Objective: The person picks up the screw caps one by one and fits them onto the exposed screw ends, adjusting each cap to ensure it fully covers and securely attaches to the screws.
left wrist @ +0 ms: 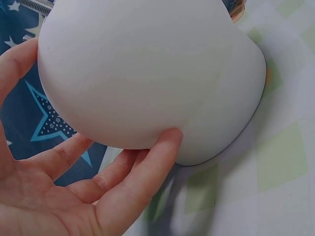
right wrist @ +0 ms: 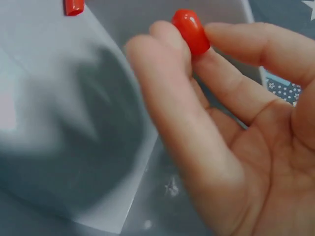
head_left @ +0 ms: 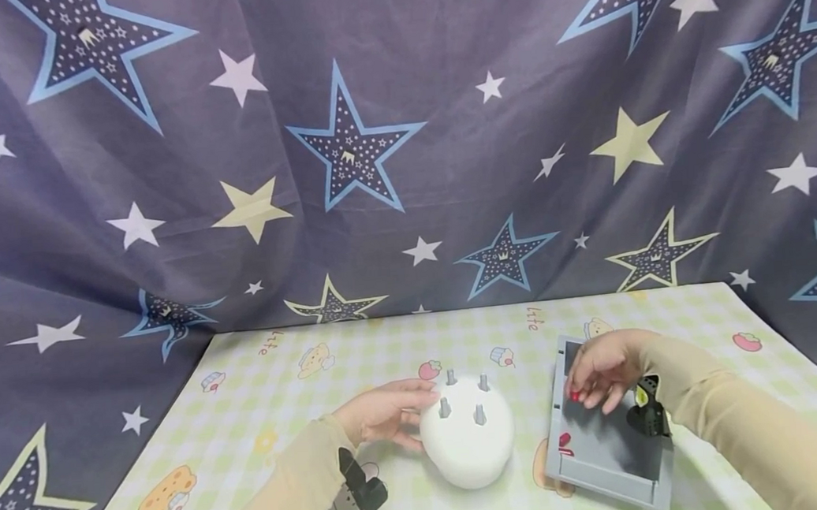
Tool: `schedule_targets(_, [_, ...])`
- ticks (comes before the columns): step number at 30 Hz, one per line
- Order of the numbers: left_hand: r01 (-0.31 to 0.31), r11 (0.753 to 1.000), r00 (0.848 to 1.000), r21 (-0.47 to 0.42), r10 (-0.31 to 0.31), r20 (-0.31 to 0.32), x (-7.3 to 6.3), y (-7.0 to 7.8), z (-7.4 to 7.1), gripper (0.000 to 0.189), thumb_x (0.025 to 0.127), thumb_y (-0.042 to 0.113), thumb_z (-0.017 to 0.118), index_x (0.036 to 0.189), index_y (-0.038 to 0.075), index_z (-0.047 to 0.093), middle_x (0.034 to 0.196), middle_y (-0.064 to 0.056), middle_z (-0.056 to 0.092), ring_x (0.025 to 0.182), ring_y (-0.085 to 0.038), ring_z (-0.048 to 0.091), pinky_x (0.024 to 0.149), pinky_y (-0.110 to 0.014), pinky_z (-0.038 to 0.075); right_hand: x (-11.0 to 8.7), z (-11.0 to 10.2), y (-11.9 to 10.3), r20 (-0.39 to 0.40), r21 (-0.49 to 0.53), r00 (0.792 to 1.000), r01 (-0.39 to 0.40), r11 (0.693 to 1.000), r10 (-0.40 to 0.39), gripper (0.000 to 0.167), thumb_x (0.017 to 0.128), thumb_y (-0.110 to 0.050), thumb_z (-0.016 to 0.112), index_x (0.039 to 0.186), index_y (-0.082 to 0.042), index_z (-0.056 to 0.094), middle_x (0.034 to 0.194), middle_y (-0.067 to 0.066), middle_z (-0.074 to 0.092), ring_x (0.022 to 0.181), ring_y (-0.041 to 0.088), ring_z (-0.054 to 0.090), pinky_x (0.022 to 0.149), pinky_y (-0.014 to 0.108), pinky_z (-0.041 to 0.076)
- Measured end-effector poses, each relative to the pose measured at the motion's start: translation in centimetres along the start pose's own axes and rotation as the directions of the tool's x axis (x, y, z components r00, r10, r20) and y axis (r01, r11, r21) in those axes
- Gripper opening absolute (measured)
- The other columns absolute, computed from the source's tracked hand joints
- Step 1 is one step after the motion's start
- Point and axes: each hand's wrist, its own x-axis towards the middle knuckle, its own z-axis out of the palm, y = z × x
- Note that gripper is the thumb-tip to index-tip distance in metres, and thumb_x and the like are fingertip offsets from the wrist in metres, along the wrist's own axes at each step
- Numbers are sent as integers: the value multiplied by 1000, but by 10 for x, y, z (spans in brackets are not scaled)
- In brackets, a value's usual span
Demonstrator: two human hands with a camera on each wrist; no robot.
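Observation:
A smooth white rounded body (head_left: 469, 448) sits on the table with several grey studs (head_left: 480, 414) standing up from its top; their threads show in the left wrist view. My left hand (head_left: 390, 414) rests against its left side, fingers spread and fingertips touching the white surface (left wrist: 147, 73). Over the grey tray (head_left: 609, 438), my right hand (head_left: 604, 368) pinches a small glossy red cap-like piece (right wrist: 192, 32) between thumb and fingertips. Two more red pieces (head_left: 565, 439) lie near the tray's left edge, and one red piece (right wrist: 74, 7) shows in the right wrist view.
A pale checked cloth (head_left: 261, 392) with cartoon prints covers the table. Behind it hangs a dark star-patterned curtain (head_left: 445, 165). The tray's raised rim (head_left: 553, 411) stands a short gap to the right of the white body.

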Motion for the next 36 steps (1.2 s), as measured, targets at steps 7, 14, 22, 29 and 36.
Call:
schedule_targets(7, [2, 1000, 1000, -6, -2, -7, 1, -1, -1, 51, 91, 26, 56, 133, 1, 43, 110, -3, 59, 101, -22, 58, 91, -56, 49, -7, 1, -9, 10, -37, 1000, 9, 999, -8, 18, 80, -4, 56, 92, 1, 68, 69, 0, 61, 64, 8, 62, 65, 30, 59])
schedule_targets(14, [6, 1000, 1000, -7, -6, -13, 2, -3, -1, 55, 90, 27, 57, 135, 0, 41, 114, -6, 59, 103, -23, 57, 91, -57, 49, -16, -1, -17, 10, -33, 1000, 27, 999, -26, 12, 82, -7, 57, 86, -5, 68, 70, -1, 63, 64, 7, 62, 64, 28, 58])
schedule_targets(22, [4, 1000, 1000, 4, -4, -14, 2, -2, 0, 58, 90, 28, 58, 138, 0, 39, 118, -8, 58, 105, -23, 57, 90, -55, 50, -27, -7, -23, 28, 76, 992, 120, 990, -122, 14, 83, -10, 53, 85, -8, 67, 71, -5, 66, 65, 4, 62, 64, 26, 58])
schedule_targets(29, [6, 1000, 1000, 10, -6, -20, 1, -1, 1, 62, 90, 29, 59, 139, 0, 37, 120, -9, 57, 106, -24, 57, 90, -53, 51, -26, -10, -22, -4, 150, 979, 203, 968, -205, 16, 83, -10, 50, 83, -15, 65, 77, -7, 62, 70, 3, 61, 69, 26, 57])
schedule_targets(36, [9, 1000, 1000, -6, -9, -28, 1, -2, 0, 63, 90, 27, 58, 141, -1, 34, 121, -9, 57, 106, -24, 57, 91, -56, 49, -21, -6, -22, 21, 213, 963, 258, 942, -268, 16, 84, -9, 49, 83, -17, 63, 78, -7, 62, 72, 3, 62, 78, 30, 57])
